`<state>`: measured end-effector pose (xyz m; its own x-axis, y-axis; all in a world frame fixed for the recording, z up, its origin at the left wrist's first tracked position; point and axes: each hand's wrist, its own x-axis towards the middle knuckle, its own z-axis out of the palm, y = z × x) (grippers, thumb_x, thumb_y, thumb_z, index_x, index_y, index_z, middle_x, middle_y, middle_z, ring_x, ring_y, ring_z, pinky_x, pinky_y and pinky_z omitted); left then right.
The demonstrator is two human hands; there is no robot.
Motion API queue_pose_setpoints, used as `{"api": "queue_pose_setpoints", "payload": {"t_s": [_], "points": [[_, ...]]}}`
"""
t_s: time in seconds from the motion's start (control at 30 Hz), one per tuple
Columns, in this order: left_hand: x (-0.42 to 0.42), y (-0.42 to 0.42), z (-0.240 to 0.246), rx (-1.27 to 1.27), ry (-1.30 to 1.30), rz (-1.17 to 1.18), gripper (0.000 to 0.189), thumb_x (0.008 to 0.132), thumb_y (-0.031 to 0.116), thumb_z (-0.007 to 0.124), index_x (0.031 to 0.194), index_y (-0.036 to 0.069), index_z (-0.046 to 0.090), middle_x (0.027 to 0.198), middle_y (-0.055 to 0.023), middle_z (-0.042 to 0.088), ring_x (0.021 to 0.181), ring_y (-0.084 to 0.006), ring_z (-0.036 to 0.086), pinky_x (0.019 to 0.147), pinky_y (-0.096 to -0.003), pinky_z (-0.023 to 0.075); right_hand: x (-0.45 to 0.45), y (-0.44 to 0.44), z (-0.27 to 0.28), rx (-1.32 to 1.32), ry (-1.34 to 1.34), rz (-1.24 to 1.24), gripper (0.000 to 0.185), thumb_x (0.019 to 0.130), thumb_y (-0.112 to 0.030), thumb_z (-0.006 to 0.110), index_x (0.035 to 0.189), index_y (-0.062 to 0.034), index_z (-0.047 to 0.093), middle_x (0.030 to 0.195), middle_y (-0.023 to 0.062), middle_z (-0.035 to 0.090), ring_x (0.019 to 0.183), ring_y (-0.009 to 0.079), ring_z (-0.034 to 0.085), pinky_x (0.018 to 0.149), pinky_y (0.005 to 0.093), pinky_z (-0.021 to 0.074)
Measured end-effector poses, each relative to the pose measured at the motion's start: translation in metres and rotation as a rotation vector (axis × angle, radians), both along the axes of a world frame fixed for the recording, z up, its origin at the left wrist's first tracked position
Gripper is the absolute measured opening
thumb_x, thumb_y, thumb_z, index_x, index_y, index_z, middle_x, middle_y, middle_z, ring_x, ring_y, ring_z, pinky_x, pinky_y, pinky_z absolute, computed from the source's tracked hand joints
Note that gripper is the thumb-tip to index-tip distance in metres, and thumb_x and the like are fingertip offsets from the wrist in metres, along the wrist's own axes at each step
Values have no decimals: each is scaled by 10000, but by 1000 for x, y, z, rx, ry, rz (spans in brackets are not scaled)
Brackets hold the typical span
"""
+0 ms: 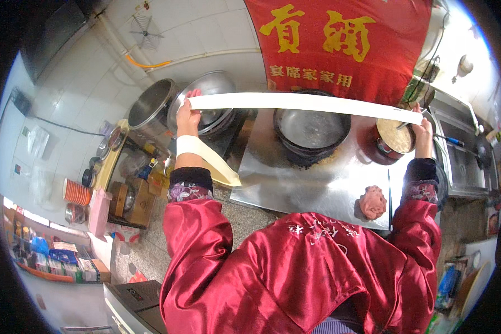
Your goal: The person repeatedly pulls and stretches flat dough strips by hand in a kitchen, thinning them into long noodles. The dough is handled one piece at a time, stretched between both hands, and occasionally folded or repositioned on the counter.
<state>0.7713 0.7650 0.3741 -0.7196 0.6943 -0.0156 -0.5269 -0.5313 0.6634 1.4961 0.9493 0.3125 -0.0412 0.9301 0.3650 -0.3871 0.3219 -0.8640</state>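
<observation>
A long, flat white strip [292, 101], its material unclear, is stretched between my raised hands. My left hand [188, 116] holds one end, and a loose cream-coloured length [217, 167] of strip hangs around and below that wrist. At the other end my right hand [421, 127] grips the strip above a red pot of pale contents [394, 135]. A dark metal object shows by the right fingers. Beneath the strip's middle, a black wok [313, 127] sits at the steel counter, with cloudy liquid inside. A pinkish-brown lump [373, 202] rests on the counter's near right part.
A tall steel pot [152, 103] and a large metal lid [213, 85] stand back left. The steel counter [275, 175] lies ahead. Stacked orange cups [76, 192] are at the left, a metal sink [463, 154] at the right. A red banner [342, 46] with writing hangs behind.
</observation>
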Motion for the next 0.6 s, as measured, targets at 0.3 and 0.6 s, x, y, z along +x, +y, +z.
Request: {"api": "queue_pose_setpoints", "payload": {"t_s": [0.3, 0.6], "points": [[4, 11, 11, 35, -208, -67, 312, 1001, 63, 289, 1302, -6, 331, 1274, -293, 458, 1168, -399, 516, 1010, -524, 436, 21, 26, -28, 110, -449, -112, 376, 887, 11, 448, 1251, 73, 520, 1264, 127, 576, 1129, 150, 551, 952, 222, 397], [-32, -16, 14, 5, 62, -6, 435, 1021, 214, 266, 1355, -66, 271, 1336, -268, 433, 1245, -402, 445, 1054, -505, 386, 26, 11, -14, 103, -334, -226, 265, 799, -39, 521, 1027, 70, 600, 1159, 142, 592, 1084, 226, 551, 966, 277, 386]]}}
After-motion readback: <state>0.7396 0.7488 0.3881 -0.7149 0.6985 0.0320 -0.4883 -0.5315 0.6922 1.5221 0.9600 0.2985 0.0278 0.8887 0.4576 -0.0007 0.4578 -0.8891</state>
